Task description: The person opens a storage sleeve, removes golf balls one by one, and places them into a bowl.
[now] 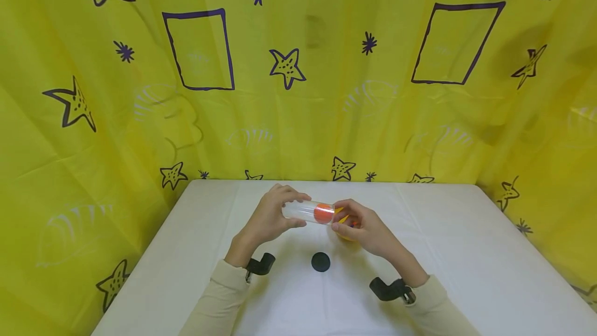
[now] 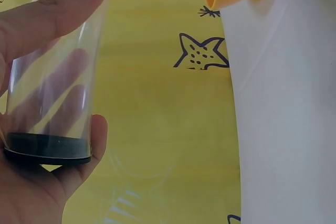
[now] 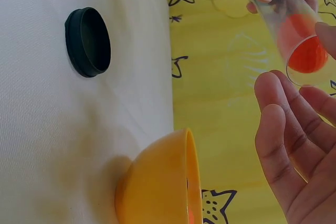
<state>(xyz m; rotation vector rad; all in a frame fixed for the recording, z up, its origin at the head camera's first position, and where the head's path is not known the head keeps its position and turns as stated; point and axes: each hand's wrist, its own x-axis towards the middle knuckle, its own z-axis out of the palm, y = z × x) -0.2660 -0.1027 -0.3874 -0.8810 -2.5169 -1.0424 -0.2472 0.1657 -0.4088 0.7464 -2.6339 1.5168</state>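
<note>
My left hand (image 1: pixel 271 215) grips a clear tube (image 1: pixel 299 211), its thumb on one side and fingers on the other. A black cap (image 2: pixel 47 149) closes the tube's end at the left palm. Inside, close to the uncapped mouth, sits an orange-red ball-like thing (image 3: pixel 307 53). My right hand (image 1: pixel 366 227) is at that mouth, its fingers loosely bent and spread around the rim; the thumb (image 3: pixel 328 38) appears to touch the tube's edge. Behind the right hand stands a yellow bowl (image 3: pixel 157 177), partly hidden, with small coloured things inside.
A loose black cap (image 1: pixel 320 262) lies on the white table (image 1: pixel 443 253) between the forearms. A yellow curtain (image 1: pixel 317 118) with drawn stars hangs around the table's back and sides. Black camera mounts (image 1: pixel 389 289) sit on both wrists.
</note>
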